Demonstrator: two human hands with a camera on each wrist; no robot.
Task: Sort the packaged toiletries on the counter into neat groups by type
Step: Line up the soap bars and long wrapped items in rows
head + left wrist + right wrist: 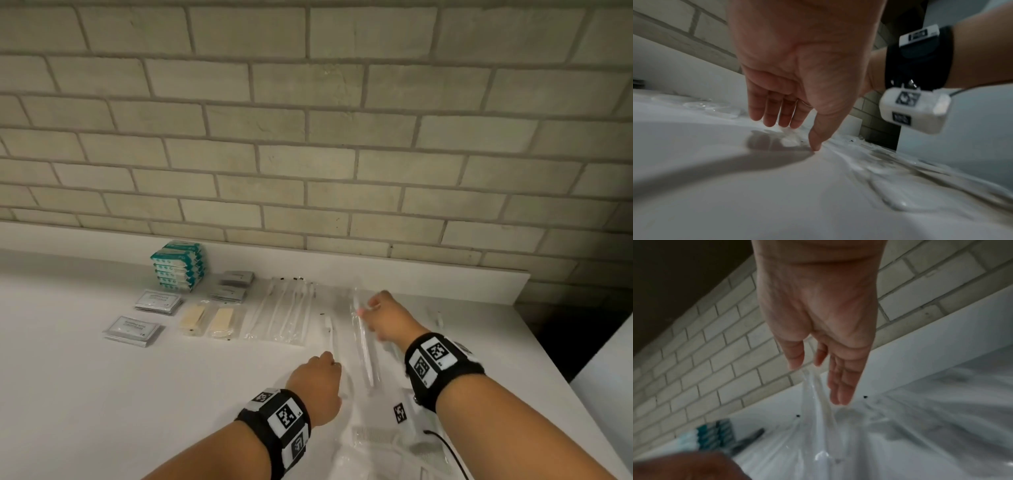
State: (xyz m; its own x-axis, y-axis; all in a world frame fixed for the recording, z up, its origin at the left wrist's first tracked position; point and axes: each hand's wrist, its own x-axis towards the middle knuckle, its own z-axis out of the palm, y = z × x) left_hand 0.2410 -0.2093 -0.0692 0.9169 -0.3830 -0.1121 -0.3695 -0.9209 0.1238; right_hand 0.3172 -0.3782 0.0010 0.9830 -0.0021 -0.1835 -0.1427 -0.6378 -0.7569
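Note:
On the white counter (85,377), my right hand (364,310) pinches the top end of a clear-wrapped toothbrush packet (363,346) between thumb and forefinger. In the right wrist view the right hand (807,366) lifts that toothbrush packet (818,418) by its wrapper, and the other fingers (840,386) stay straight. My left hand (322,373) hovers low beside another wrapped toothbrush (330,337). The left hand (795,136) holds nothing; its fingers hang relaxed and the thumb tip (815,148) touches the counter.
Sorted groups lie at the left: a teal pack stack (178,265), grey sachets (234,286), white sachets (157,301), beige items in clear wrap (209,320) and a row of wrapped toothbrushes (281,311). Clear packets with combs (373,435) lie near me. A brick wall (308,137) backs the counter, whose edge drops off at the right.

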